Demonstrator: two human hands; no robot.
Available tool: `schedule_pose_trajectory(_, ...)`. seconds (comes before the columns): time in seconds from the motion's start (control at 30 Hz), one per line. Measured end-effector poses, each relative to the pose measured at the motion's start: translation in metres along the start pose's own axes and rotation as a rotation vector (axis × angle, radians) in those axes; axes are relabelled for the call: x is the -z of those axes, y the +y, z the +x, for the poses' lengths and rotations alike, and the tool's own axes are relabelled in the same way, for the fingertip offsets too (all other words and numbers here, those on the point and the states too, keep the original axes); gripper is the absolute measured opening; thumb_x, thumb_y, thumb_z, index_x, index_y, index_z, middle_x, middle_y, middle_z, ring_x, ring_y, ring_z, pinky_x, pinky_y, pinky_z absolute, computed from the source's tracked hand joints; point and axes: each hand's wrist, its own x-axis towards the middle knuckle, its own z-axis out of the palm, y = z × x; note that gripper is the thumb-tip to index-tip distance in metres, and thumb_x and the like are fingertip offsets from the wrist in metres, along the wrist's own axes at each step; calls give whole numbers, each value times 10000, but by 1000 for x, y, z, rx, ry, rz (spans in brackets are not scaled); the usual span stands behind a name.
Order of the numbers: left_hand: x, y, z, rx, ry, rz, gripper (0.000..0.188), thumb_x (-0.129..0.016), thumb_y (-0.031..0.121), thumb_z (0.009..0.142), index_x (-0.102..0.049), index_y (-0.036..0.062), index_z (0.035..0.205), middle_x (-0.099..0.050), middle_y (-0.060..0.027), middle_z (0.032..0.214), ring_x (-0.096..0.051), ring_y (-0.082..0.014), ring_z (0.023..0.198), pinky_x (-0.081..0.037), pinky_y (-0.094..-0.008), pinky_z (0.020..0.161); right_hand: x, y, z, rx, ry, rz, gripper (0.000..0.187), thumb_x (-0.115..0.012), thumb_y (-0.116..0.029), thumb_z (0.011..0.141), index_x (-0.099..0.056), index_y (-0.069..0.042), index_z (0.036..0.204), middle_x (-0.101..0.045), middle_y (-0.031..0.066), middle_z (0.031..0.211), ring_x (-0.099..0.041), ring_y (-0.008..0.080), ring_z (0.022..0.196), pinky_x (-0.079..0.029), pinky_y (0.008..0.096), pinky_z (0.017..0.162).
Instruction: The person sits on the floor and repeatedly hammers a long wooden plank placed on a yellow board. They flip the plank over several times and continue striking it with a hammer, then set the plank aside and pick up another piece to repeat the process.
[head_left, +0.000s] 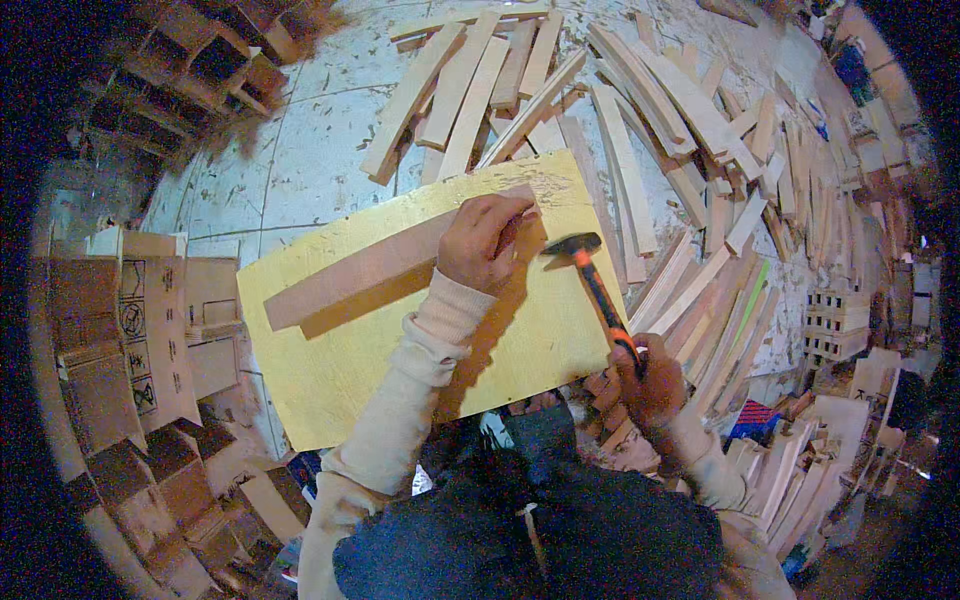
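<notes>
My right hand (650, 382) grips a hammer (598, 295) by the lower part of its black and orange handle. The hammer's dark head is raised near the right edge of a yellow board (380, 375). Across that board lies a reddish-brown wooden strip (365, 258), slightly curved, with its shadow beside it. Close to the strip's right end, my left hand (485, 240) is closed, thumb and fingers drawn together. Whatever it pinches is too small or hidden to make out.
Loose pale wooden slats (470, 95) lie on the floor beyond the board, with a larger heap (690, 120) to the right. Cardboard boxes (150, 330) line the left side. A stack of hollow blocks (838, 325) stands at the right.
</notes>
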Motion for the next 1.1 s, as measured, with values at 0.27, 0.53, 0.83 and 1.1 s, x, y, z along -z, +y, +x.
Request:
schedule_pose_trajectory(0.27,0,2,-5,224,-10,-82,419,-690,173,827,-519,61,1193,-695,-122,924,-696,-265,829,-562,-358,719,17,-62,11,778,116,91,227,-437,-208,983,-512,6,970,-519,112,704,-513,212,527,-410,346,470)
schedule_pose_trajectory(0.53,-7,-11,-9,222,6,-184,445,-628,80,858,-437,27,1257,-634,-141,1048,-654,-244,936,-530,-339,832,54,-75,-7,499,0,862,412,-405,-504,966,-454,-115,839,-438,10,604,-376,126,420,-340,278,382)
schedule_pose_trajectory(0.83,-10,-24,-8,146,19,-395,514,-413,-143,785,-398,10,1275,-565,-165,1168,-621,-268,1032,-510,-342,918,14,-84,13,232,83,204,249,-602,-329,911,-496,-105,891,-515,26,741,-510,193,547,-412,335,457)
schedule_pose_trajectory(1.1,-10,-24,-11,230,-10,-401,500,-385,-156,799,-388,6,1272,-537,-157,1212,-601,-263,1083,-499,-336,953,-14,-60,5,537,250,105,400,-409,-437,976,-470,-116,744,-450,35,602,-435,162,484,-350,307,426)
